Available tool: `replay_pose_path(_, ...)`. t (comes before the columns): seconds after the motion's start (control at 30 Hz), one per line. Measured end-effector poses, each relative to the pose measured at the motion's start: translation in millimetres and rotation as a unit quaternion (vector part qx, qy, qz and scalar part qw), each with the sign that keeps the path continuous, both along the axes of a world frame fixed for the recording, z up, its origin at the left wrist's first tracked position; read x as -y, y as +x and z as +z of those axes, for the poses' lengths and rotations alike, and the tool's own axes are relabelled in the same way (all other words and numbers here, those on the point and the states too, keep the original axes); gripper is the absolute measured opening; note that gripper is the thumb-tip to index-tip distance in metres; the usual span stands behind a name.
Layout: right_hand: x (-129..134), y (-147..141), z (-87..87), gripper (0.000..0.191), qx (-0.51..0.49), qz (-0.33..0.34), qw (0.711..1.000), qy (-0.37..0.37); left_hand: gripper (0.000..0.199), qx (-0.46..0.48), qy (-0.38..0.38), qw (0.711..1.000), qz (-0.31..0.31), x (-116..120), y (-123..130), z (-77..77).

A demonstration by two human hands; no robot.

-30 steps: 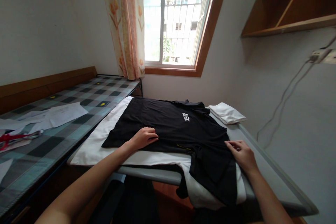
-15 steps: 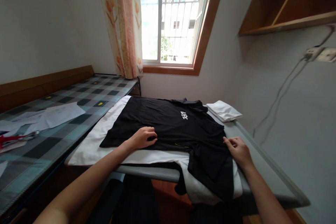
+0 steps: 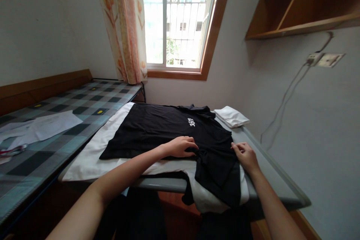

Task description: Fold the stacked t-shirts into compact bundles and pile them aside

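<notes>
Left hand (image 3: pixel 181 147): curled at the shirt's 5 o'clock, grip unclear.
Right hand (image 3: pixel 245 156): pinching its edge, 3 o'clock.
Shirt (image 3: pixel 157 129): spread on bench (image 3: pixel 270 168).
Sleeve (image 3: pixel 218 180): left just reached it (right stayed), so both now flank it.

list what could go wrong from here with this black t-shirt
The near sleeve of the black T-shirt hangs over the edge of the table, so its weight might drag the shirt askew. The white garment beneath could shift or crease if the left hand or right hand tugs.
</notes>
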State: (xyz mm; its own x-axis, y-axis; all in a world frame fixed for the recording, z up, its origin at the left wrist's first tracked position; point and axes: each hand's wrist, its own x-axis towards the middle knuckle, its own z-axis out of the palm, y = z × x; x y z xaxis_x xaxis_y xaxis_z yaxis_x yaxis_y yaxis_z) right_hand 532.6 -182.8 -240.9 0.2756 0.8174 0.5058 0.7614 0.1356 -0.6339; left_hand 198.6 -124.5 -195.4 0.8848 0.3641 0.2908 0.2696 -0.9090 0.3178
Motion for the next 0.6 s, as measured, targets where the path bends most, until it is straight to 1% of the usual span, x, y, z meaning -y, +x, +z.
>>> replay_pose_path(0.07, 1.1, -0.6, 1.6, 0.06, -0.003, 0.004, 1.0, 0.003, 0.033, 0.018, -0.021, 1.0, -0.012, -1.6, 17.6, -3.2)
replay_pose_path(0.17, 2.3, -1.1, 2.7, 0.059, -0.004, 0.004, 1.0, 0.0, 0.037, 0.047, -0.034, 0.998, -0.013, -1.2, 29.2, -10.8)
replay_pose_path(0.3, 1.9, -0.8, 0.4, 0.057, -0.012, -0.001, 1.0, -0.003, 0.034, 0.066, -0.036, 0.997, -0.032, 2.1, 26.1, -17.8)
replay_pose_path(0.37, 1.6, -1.0, 0.1, 0.057, -0.01, -0.011, 1.0, 0.006, 0.032, 0.075, -0.042, 0.995, -0.041, 4.1, 23.5, -17.1)
replay_pose_path(0.43, 2.4, -1.5, 3.4, 0.057, 0.004, -0.013, 1.0, 0.019, 0.033, 0.084, -0.048, 0.994, -0.048, 6.3, 23.0, -14.6)
replay_pose_path(0.5, 5.0, -1.7, 11.5, 0.055, 0.023, 0.012, 1.0, 0.013, 0.038, 0.088, -0.049, 0.993, -0.061, 9.0, 24.8, -11.9)
replay_pose_path(0.53, 7.1, -1.5, 17.2, 0.054, 0.03, 0.042, 0.999, -0.008, 0.041, 0.087, -0.049, 0.993, -0.068, 10.5, 26.4, -11.1)
replay_pose_path(0.6, 12.9, -0.5, 30.1, 0.051, 0.041, 0.13, 0.987, -0.087, 0.042, 0.078, -0.053, 0.992, -0.083, 13.3, 30.4, -11.1)
